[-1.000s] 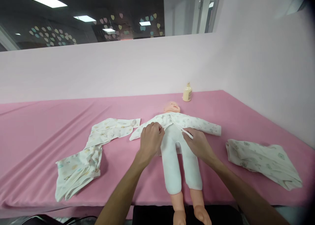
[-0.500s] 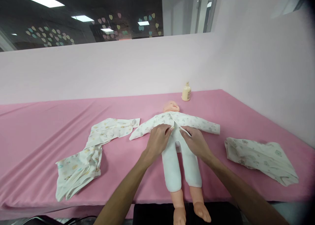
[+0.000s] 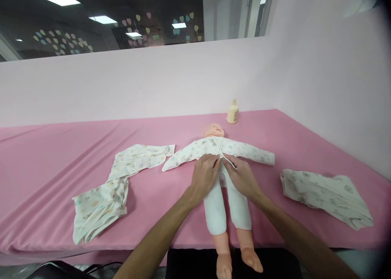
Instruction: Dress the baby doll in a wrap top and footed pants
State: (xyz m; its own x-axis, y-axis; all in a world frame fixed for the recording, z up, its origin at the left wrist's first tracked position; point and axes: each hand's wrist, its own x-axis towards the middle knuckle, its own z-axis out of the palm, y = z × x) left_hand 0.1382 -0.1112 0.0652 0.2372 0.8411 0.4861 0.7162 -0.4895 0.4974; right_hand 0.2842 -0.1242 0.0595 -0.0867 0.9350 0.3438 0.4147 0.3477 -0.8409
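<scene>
A baby doll (image 3: 214, 207) lies on its back, head toward the wall, its feet hanging past the table's near edge. It wears a white long-sleeved baby shirt (image 3: 195, 150) with small printed figures, both sleeves spread outward. At the doll's belly, my left hand (image 3: 207, 175) is closed, pinching one front edge of the shirt. My right hand (image 3: 240, 173) pinches the other front edge. The fingertips of both hands almost meet at the shirt's middle, and they hide the fabric they grip. White cloth covers the doll's legs down to the shins.
Two printed baby garments (image 3: 100, 205) (image 3: 139, 161) lie to the left. A folded printed garment (image 3: 325, 195) rests at the right. Behind the doll's head stands a cream pump bottle (image 3: 232, 113). Pink cloth (image 3: 171, 214) covers the table, and a white wall (image 3: 137, 87) rises behind.
My left hand has moved right, carrying its shirt edge toward my right hand. The gap at the shirt front has narrowed. My right hand stays nearly in place.
</scene>
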